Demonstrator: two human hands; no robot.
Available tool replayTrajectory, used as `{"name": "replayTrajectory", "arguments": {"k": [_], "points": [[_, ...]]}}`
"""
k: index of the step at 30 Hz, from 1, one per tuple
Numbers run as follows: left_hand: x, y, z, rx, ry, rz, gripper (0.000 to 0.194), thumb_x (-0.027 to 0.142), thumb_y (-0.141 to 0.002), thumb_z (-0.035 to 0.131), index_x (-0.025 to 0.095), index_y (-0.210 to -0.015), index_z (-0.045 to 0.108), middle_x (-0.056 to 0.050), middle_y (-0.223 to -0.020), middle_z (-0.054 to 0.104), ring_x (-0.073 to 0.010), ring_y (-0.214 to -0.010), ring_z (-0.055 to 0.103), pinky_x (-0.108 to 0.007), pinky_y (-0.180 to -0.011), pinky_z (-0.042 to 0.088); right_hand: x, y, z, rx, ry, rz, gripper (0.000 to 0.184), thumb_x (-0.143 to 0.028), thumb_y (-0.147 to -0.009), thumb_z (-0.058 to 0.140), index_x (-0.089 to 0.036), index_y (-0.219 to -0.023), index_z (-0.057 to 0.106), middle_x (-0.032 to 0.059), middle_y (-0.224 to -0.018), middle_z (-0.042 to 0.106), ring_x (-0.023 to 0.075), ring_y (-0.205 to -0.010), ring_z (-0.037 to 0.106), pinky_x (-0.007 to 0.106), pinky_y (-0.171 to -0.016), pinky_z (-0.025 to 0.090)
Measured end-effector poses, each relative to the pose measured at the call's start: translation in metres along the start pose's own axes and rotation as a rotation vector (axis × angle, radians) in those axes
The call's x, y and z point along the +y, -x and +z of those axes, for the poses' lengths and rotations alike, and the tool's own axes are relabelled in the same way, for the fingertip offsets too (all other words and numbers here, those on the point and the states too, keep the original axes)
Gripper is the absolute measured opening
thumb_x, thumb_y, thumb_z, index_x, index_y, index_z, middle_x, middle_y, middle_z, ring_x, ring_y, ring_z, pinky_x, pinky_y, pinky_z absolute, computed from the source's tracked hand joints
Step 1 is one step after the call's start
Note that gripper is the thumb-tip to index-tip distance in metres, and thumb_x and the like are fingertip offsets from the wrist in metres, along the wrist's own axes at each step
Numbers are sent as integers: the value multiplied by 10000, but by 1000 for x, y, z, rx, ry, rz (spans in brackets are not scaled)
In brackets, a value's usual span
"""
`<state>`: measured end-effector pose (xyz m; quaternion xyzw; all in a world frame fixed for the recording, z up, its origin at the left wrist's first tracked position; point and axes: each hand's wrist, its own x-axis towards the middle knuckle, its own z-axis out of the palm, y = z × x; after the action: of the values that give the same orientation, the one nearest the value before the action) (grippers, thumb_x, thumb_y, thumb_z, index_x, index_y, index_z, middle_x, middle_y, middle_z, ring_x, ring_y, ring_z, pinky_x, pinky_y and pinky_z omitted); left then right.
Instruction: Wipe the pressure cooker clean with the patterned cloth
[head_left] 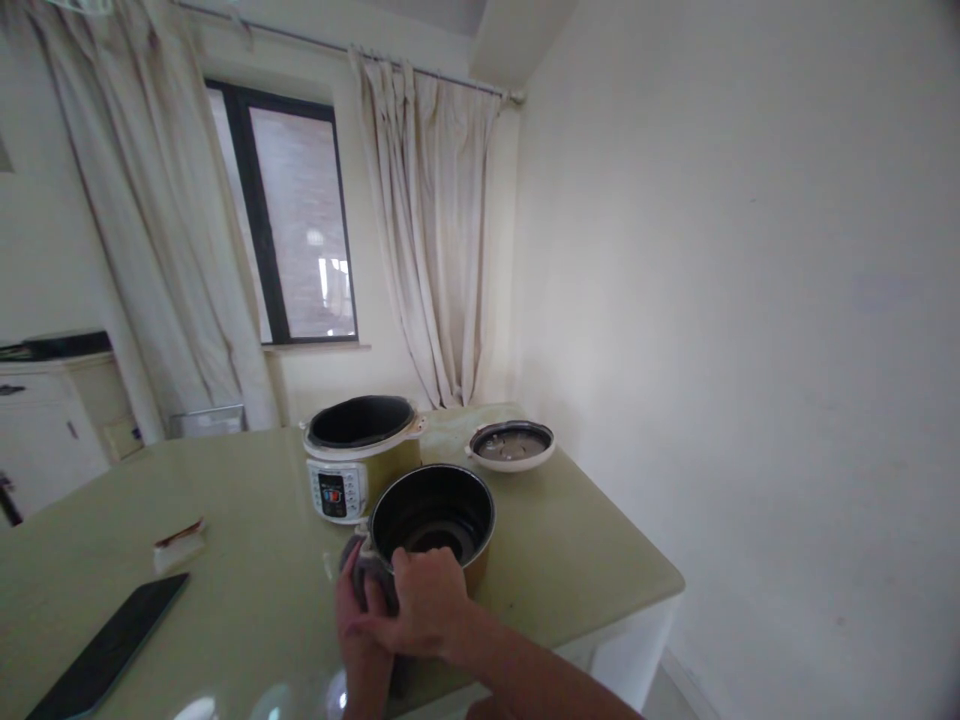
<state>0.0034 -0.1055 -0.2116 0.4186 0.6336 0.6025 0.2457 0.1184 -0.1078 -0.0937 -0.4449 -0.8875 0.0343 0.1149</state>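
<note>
A dark-lined inner pot point(469, 490) with a golden-brown outside stands near the table's right front edge. My left hand point(364, 615) is at its left side, fingers closed around a grey cloth point(351, 560) pressed against the wall. Over the near rim, my right hand point(429, 600) is curled shut, its wrist crossing in front of my left hand. What its fingertips touch inside the pot is hidden. Right behind the pot sits a rice cooker body point(341, 485) with a control panel, its top uncovered. A round detached lid point(514, 450) lies underside up to the right.
A pale green table point(255, 560) carries everything. On its left lie a dark flat slab point(112, 650) and a small whitish packet point(180, 545) with a reddish edge. A bare wall point(720, 300) rises along the right; a curtained window point(300, 220) is behind.
</note>
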Motion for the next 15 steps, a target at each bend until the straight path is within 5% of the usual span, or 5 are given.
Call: {"name": "replayTrajectory", "arguments": {"k": [2,4,7,13,15], "points": [[10,-28,-24,11,-57,5,692,645,-974,315,186,-1472,459,-177,-1494,608,-327,-1424,563,-485,-1195,458,25,8,-3,-20,45,-94,909,-1000,-704,551,-152,-982,727,168,-869,788,352,-790,769,424,-764,559],[21,-56,-42,-120,-104,-36,643,598,-968,335,150,-1380,541,-190,-1413,669,-317,-1349,629,-449,-1169,482,49,15,-9,-43,81,-174,848,-989,-731,545,-186,-932,731,116,-815,787,312,-774,768,359,-727,525],[32,-75,-49,-222,-156,-73,624,541,-959,330,120,-1345,580,-217,-1412,672,-332,-1342,634,-432,-1165,477,73,20,-20,-62,119,-240,783,-954,-797,528,-213,-936,741,74,-796,790,269,-780,768,296,-682,470],[13,-5,-12,135,-380,127,641,479,-1014,226,157,-1552,362,-223,-1592,495,-318,-1504,459,-472,-1214,413,55,9,-24,-72,114,-155,841,-913,-916,337,-182,-995,744,151,-920,804,316,-840,783,361,-724,533],[2,22,2,122,-411,132,697,462,-992,292,140,-1609,264,-246,-1619,443,-358,-1537,399,-557,-1222,391,31,3,-17,-37,80,-61,868,-899,-929,311,-150,-1042,735,197,-947,795,347,-860,782,412,-744,562]]}}
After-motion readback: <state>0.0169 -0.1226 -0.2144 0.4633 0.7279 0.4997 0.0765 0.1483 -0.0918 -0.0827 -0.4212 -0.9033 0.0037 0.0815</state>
